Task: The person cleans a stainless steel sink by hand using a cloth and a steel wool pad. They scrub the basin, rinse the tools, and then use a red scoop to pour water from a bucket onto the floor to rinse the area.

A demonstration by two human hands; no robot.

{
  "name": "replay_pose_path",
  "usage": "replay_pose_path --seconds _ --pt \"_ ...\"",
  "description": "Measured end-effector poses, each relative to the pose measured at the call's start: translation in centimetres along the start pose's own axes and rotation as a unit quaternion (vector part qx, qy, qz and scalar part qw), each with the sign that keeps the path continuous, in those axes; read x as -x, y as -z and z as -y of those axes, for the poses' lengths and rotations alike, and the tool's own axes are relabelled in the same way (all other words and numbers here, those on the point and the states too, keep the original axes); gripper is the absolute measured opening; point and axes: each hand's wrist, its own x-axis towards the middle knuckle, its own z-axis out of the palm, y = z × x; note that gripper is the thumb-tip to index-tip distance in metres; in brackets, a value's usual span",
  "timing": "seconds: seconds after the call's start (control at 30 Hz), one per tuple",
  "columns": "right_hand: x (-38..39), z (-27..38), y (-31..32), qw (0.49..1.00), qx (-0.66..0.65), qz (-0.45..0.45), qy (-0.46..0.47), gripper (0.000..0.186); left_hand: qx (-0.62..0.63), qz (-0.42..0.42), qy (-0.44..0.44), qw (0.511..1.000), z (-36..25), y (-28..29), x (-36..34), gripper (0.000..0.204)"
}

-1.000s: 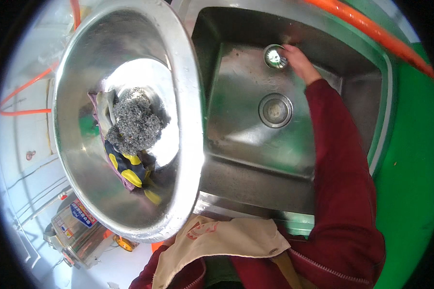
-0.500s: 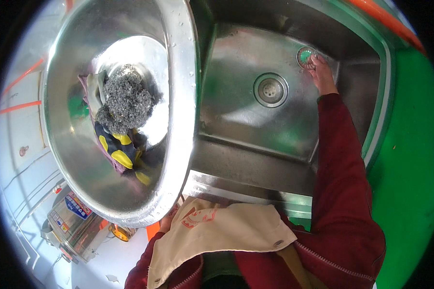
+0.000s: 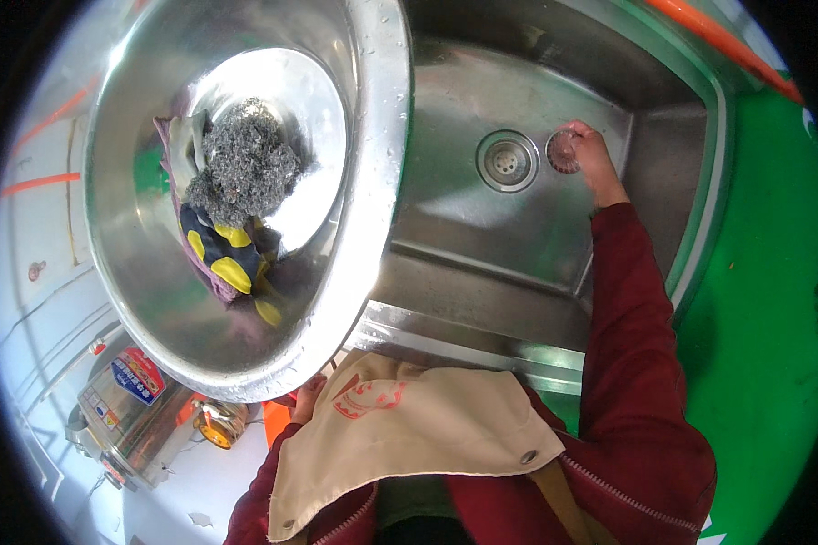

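We see a round, ribbed metal strainer basket [image 3: 559,159] just right of the drain [image 3: 507,162] in a smooth steel sink [image 3: 468,222]. Tangled, wiry steel wool [image 3: 245,168] and crumpled black-and-yellow cloth [image 3: 233,273] lie in the rounded metal basin [image 3: 145,300]. Right hand [image 3: 593,160] pinches the strainer's edge, arm outstretched; left hand [image 3: 308,398] sits low by the basin rim, fingers hidden, so we can't tell its grip.

basin [image 3: 386,154] with scourer [image 3: 245,168] inside, left of the drain [image 3: 507,162]; strainer [image 3: 561,156] just right of it
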Motion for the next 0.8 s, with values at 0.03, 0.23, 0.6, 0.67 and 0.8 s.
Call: replay_pose_path --seconds 0.03,0.23,0.6,0.67,0.8 --pt "0.0 -0.6 0.3 0.997 0.077 -0.006 0.025 0.026 0.016 -0.002 0.012 1.0 0.0 0.0 0.0 0.023" --pt "2.2 -0.5 -3.0 0.827 0.428 -0.226 0.285 0.029 0.024 -0.03 0.031 0.999 -1.5 -0.7 1.0 0.023" --pt "2.2 -2.1 -11.1 0.851 0.447 -0.049 0.273 0.032 0.017 -0.056 0.051 0.997 -2.3 -0.7 2.9 0.023" --pt "1.8 -2.7 -11.3 0.832 0.461 -0.062 0.302 0.032 0.018 -0.058 0.053 0.997 -2.3 -0.7 3.3 0.023" --pt "1.4 -2.8 -11.3 0.848 0.447 -0.034 0.282 0.026 0.018 -0.063 0.059 0.996 -2.3 -0.7 3.9 0.023"
